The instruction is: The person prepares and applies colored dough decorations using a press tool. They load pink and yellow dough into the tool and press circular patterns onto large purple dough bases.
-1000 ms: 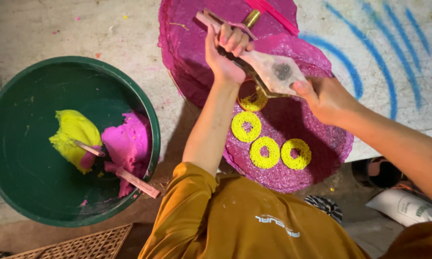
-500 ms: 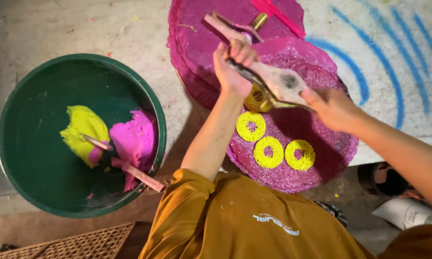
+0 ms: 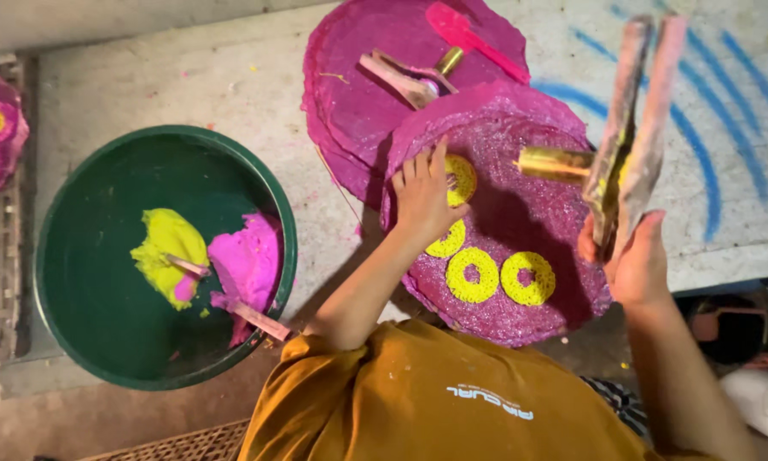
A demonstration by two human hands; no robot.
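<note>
Concrete slab: left hand (image 3: 422, 198) flat, fingers spread on yellow ring (image 3: 459, 178); right hand (image 3: 636, 266) clamps upright wooden press (image 3: 631, 128) just rightward.

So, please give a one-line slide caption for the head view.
Left hand presses a yellow ring onto a pink disc; right hand lifts a wooden press.

No packages, labels, signs or screens visible.
</note>
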